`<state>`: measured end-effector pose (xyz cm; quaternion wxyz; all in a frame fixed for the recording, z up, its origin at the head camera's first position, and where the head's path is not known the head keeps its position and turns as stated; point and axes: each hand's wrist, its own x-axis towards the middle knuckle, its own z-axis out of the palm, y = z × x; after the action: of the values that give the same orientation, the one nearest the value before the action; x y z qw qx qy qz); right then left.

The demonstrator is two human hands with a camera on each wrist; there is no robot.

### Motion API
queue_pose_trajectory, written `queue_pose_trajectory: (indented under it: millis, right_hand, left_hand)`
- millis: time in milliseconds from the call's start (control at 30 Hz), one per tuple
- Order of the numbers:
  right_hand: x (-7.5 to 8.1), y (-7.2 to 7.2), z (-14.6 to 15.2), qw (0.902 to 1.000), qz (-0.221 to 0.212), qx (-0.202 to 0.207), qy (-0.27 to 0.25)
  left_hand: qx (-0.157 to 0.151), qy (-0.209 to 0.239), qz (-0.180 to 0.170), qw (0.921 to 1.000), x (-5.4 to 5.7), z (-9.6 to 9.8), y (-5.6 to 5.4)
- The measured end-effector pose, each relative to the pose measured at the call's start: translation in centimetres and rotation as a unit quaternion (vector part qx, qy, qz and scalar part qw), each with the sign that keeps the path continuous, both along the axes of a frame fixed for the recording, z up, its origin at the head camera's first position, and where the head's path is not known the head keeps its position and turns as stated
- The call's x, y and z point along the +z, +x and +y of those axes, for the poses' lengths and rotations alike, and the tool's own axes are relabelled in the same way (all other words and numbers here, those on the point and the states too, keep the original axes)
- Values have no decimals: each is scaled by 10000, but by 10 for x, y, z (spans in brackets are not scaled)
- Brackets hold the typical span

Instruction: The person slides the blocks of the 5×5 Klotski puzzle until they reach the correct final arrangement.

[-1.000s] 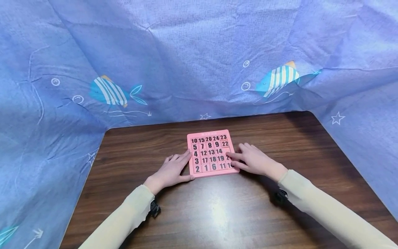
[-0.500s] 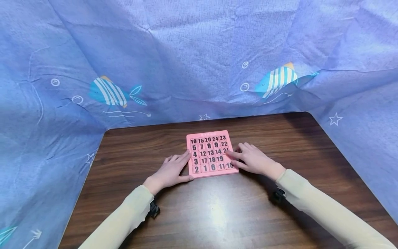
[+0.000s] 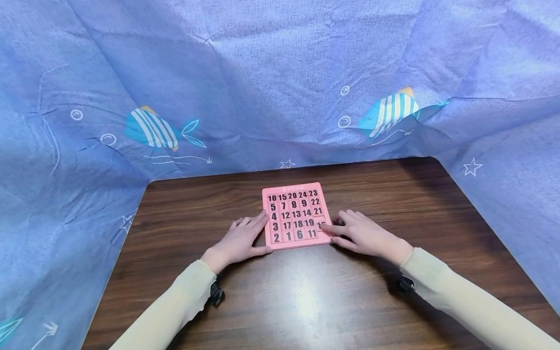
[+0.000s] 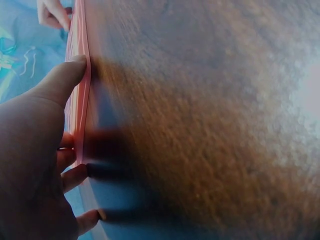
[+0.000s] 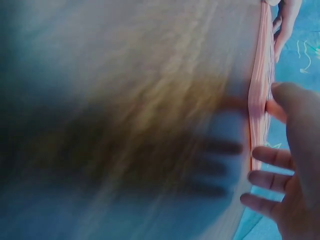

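Observation:
A pink number sliding puzzle (image 3: 292, 188) lies flat on the table in the head view, black numerals on its square tiles. My left hand (image 3: 239, 241) rests at its left side, fingers fairly straight against the edge and thumb at the near left corner. The index finger of my right hand (image 3: 366, 235) touches a tile (image 3: 320, 225) right of 19, its numeral partly covered. The right thumb lies by the near right corner. Below that tile, right of 11, is a gap. Both wrist views catch the puzzle's edge (image 4: 80, 110) side-on.
The brown wood-grain table (image 3: 197, 194) reflects a bright glare spot near its front. A blue cloth (image 3: 271, 87) with striped fish hangs behind and at the sides. Dark wrist devices (image 3: 217, 293) sit at both cuffs.
The 21 tile slid up to below 22. Then the bottom right tile slid up beside 19, leaving the corner gap. My right hand shifted slightly nearer and right; the left stayed.

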<state>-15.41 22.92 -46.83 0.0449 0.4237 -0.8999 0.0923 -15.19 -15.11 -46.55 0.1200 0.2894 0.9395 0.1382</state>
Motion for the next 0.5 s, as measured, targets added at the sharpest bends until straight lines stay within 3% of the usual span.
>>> queue_pose_trajectory:
  millis: [133, 400, 500]
  right_hand:
    - [2, -2, -7, 9997, 34, -200, 113]
    - [3, 12, -23, 9979, 502, 408, 84]
    - [2, 15, -17, 9973, 605, 412, 109]
  left_hand:
    - [4, 0, -15, 10000, 0, 0, 0]
    - [9, -23, -49, 10000, 0, 0, 0]
    - [18, -31, -85, 10000, 1, 0, 0]
